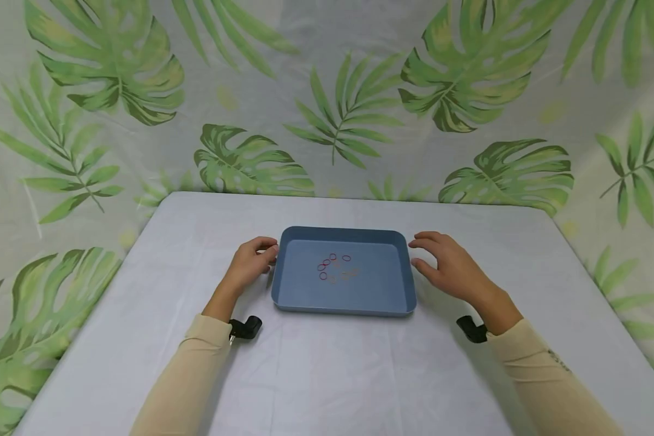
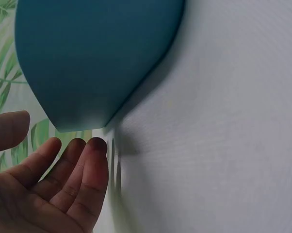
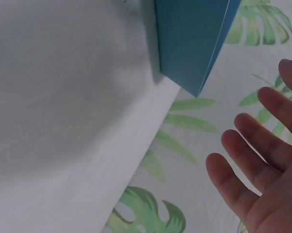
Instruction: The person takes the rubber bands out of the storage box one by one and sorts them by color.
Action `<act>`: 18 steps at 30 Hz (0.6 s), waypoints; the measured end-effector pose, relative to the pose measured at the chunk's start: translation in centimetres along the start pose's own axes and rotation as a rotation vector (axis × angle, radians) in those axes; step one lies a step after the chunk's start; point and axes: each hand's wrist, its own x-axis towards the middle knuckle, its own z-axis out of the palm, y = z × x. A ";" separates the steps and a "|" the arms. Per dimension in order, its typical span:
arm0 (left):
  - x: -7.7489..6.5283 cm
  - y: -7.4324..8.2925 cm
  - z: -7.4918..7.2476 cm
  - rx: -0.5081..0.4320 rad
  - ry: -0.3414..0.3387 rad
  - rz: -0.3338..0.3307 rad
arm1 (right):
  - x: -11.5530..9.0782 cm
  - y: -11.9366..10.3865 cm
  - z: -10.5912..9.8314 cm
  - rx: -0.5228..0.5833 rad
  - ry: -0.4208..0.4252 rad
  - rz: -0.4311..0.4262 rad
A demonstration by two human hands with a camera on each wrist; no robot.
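Observation:
A shallow blue-grey tray (image 1: 376, 290) lies flat on the table, between the two hands. Inside it, left of its middle, several thin red rings (image 1: 324, 264) that look like rubber bands lie close to some tan ones (image 1: 345, 275). My left hand (image 1: 249, 263) is right at the tray's left wall, fingers loosely bent. In the left wrist view its fingertips (image 2: 96, 145) come close to the tray's end wall (image 2: 88, 97). Off the tray's right wall, my right hand (image 1: 449, 266) holds nothing, its fingers spread apart in the right wrist view.
A white cloth covers the table (image 1: 327, 375). Behind it and at both sides hangs a leaf-patterned curtain (image 1: 360, 36). Each wrist carries a black camera mount, one on the left (image 1: 246, 327) and one on the right (image 1: 472, 329).

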 end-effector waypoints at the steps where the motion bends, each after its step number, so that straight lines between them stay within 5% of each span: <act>1: 0.0 0.0 0.0 -0.008 -0.003 -0.006 | 0.0 0.0 0.0 -0.002 -0.008 0.002; 18: 1.7 -0.8 0.6 -0.193 -0.058 -0.098 | 1.3 0.4 -0.1 0.046 -0.098 0.000</act>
